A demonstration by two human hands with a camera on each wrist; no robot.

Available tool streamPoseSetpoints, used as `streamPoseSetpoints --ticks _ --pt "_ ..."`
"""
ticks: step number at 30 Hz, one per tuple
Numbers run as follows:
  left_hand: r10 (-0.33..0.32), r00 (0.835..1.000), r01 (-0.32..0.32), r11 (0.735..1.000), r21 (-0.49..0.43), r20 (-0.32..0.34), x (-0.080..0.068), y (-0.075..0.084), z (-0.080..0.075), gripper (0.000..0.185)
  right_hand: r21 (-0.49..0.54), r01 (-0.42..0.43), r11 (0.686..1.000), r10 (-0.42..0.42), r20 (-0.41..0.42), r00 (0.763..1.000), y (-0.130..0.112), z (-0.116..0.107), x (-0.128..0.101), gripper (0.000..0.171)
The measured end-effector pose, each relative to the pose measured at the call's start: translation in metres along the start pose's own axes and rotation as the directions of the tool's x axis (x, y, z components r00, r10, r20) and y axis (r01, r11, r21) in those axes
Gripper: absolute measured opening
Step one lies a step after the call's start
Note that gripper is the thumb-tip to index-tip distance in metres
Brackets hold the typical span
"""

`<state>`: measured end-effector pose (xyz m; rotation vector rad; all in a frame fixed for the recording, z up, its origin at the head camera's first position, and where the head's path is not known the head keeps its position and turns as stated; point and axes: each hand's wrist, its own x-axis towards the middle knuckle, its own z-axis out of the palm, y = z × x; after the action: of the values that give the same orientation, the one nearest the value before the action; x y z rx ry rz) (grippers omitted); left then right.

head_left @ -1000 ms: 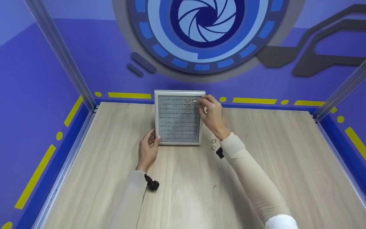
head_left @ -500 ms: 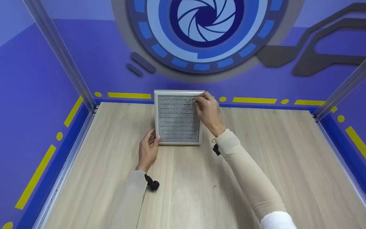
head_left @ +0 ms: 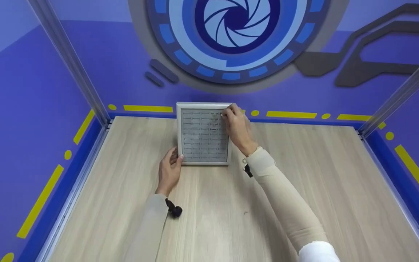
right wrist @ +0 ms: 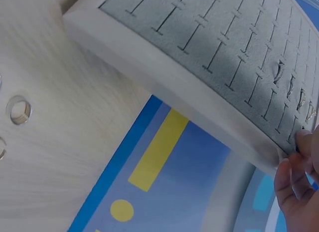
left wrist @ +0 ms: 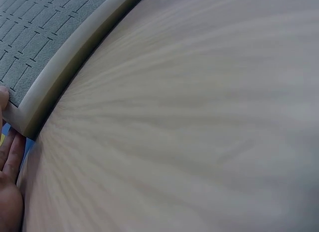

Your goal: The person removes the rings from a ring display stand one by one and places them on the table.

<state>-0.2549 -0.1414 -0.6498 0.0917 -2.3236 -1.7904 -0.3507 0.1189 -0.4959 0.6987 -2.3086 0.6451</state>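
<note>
Lately, the right hand (head_left: 240, 128) has been shifted inward over the slotted tray's (head_left: 179, 136) upper right corner, a mostly hidden ring (head_left: 222, 114) seemingly pinched at a slot there, suggesting seating is under way, while the lower left corner is gripped by the left hand (head_left: 169, 171).

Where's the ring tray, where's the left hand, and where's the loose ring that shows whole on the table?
Ring tray (head_left: 204, 106): head view, top rim of its frame.
Left hand (head_left: 168, 170): head view, middle of the hand.
Loose ring (right wrist: 20, 120): right wrist view, lower part of its band.
</note>
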Motion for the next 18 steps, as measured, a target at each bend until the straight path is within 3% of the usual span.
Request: streamPoseSetpoints --ticks 10,18 --pt "-0.018 1.0 0.018 1.0 0.013 -0.011 0.0035 0.0005 0.0015 0.051 -0.082 0.022 0.996 -0.019 0.036 0.999 0.0024 -0.0021 -0.0012 0.01" --pt "-0.033 0.999 0.033 0.999 0.007 -0.011 0.002 0.0002 0.0017 0.049 -0.108 0.094 0.99 -0.089 0.052 0.995 0.007 -0.0072 -0.0057 0.007"
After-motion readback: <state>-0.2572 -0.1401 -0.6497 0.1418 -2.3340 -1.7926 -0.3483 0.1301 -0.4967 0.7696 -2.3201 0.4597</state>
